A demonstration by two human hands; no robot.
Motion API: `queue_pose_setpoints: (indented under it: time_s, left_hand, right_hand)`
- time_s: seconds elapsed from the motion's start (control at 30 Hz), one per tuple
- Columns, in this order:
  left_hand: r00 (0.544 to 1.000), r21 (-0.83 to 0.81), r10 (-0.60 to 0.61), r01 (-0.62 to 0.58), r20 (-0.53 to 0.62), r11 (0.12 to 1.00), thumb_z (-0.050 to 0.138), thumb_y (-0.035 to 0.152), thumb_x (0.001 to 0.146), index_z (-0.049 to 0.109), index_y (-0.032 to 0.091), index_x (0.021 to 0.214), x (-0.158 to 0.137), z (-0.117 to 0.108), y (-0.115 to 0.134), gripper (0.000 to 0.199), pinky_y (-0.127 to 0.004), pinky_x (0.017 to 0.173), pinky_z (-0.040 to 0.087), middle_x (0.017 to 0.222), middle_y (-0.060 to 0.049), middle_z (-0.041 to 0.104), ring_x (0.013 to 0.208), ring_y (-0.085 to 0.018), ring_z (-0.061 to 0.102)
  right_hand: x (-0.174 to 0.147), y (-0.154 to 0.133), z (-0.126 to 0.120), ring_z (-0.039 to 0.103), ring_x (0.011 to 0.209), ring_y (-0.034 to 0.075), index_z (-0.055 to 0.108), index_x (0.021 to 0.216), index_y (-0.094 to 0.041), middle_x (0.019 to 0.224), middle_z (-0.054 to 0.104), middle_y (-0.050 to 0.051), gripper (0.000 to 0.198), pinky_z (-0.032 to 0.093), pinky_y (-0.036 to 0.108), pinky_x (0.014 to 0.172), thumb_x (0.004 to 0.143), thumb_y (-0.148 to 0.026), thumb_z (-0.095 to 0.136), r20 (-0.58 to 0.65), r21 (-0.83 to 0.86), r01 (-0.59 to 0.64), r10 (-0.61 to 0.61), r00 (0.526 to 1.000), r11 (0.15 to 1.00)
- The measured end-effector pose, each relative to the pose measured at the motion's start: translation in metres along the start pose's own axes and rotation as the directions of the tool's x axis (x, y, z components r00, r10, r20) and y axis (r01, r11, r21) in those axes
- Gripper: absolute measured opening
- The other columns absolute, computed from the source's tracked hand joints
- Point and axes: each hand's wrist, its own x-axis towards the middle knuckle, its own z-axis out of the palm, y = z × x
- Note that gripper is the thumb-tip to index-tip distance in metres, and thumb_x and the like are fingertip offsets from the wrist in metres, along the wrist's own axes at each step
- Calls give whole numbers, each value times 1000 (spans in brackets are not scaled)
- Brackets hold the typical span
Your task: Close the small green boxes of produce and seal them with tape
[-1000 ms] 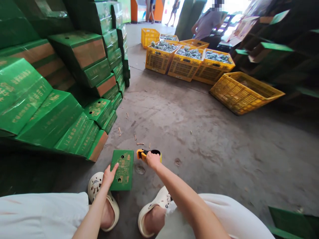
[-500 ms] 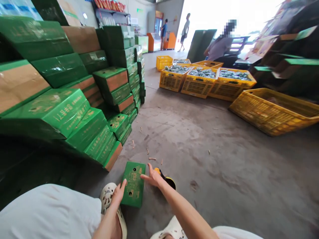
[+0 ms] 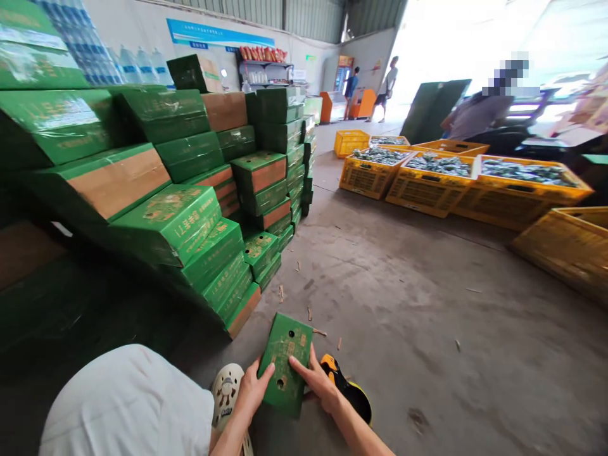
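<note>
A green cardboard box (image 3: 286, 354) with gold print and two dark round holes is between my hands, low in the view and slightly tilted. My left hand (image 3: 251, 389) grips its left side, thumb on the top face. On its right side, my right hand (image 3: 317, 378) is closed with the thumb over the top; its other fingers are partly hidden behind the edge. Just right of my right hand, a black and yellow tape dispenser (image 3: 349, 392) lies on the floor. Beside my left hand is a cream clog (image 3: 227, 392) on my foot.
Green boxes (image 3: 166, 215) are stacked high along the left. Yellow crates (image 3: 430, 190) holding small wrapped-looking items stand at the back right, with another yellow crate (image 3: 565, 247) nearer. A person (image 3: 484, 114) sits behind them. Brown scraps (image 3: 280, 293) litter the concrete floor (image 3: 380, 304).
My right hand, spread beside the box before, now grips its right side. The box has tilted and both hands hold it. The view has swung left, bringing more of the stack in.
</note>
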Motion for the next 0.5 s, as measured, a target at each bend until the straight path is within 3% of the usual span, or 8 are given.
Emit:
queue_pose_setpoints:
  time_s: [0.1, 0.17, 0.2, 0.27, 0.33, 0.43, 0.5]
  left_hand:
    - [981, -6, 142, -144, -135, 990, 53, 50, 94, 60, 11, 145, 3, -27, 52, 64, -36, 116, 46, 144, -17, 65, 136, -28, 61]
    - [928, 40, 263, -262, -264, 964, 56, 48, 94, 58, 12, 148, -1, -56, 93, 64, -38, 120, 43, 148, -17, 62, 140, -28, 57]
    - [880, 80, 346, -339, -327, 938, 57, 47, 94, 57, 12, 148, -6, -74, 114, 64, -39, 121, 43, 150, -17, 59, 141, -28, 56]
    - [749, 170, 520, -497, -412, 851, 55, 44, 99, 55, 16, 151, -22, -116, 160, 59, -39, 121, 43, 154, -13, 57, 143, -26, 54]
    - [597, 271, 653, -606, -466, 748, 53, 41, 102, 55, 20, 151, -43, -167, 205, 53, -35, 119, 46, 153, -10, 59, 141, -23, 57]
    - [366, 432, 753, -647, -546, 628, 53, 39, 104, 60, 23, 146, -70, -254, 263, 46, -35, 117, 48, 147, -7, 64, 135, -22, 62]
    - [213, 539, 784, -621, -583, 569, 54, 42, 103, 60, 22, 145, -73, -310, 288, 47, -40, 122, 42, 147, -8, 63, 138, -24, 59]
  right_hand:
    - [-2, -58, 0, 67, 122, 35, 8, 166, -42, 152, 57, 11, 114, 62, 41, 77, 78, -73, 74, 36, 28, 64, -65, 997, 998]
    - [-7, -104, 5, 68, 122, 33, 12, 165, -42, 152, 58, 9, 109, 62, 38, 77, 81, -72, 73, 42, 20, 166, -167, 985, 986]
    - [-12, -129, 10, 69, 121, 33, 15, 165, -42, 150, 60, 9, 107, 62, 37, 77, 81, -72, 74, 51, 16, 219, -219, 974, 976]
    - [-26, -180, 22, 71, 116, 32, 14, 165, -42, 145, 64, 9, 108, 63, 37, 75, 81, -69, 76, 77, 22, 344, -345, 936, 939]
    - [-45, -236, 40, 73, 110, 31, 6, 167, -43, 143, 66, 9, 110, 65, 37, 75, 84, -64, 77, 117, 34, 497, -497, 860, 867]
    - [-69, -325, 84, 72, 112, 30, -12, 166, -41, 145, 64, 9, 123, 66, 38, 75, 85, -60, 79, 177, 16, 660, -652, 738, 751]
    - [-74, -380, 126, 69, 117, 30, -25, 163, -37, 147, 61, 10, 127, 66, 43, 78, 88, -64, 74, 209, -29, 723, -703, 680, 690]
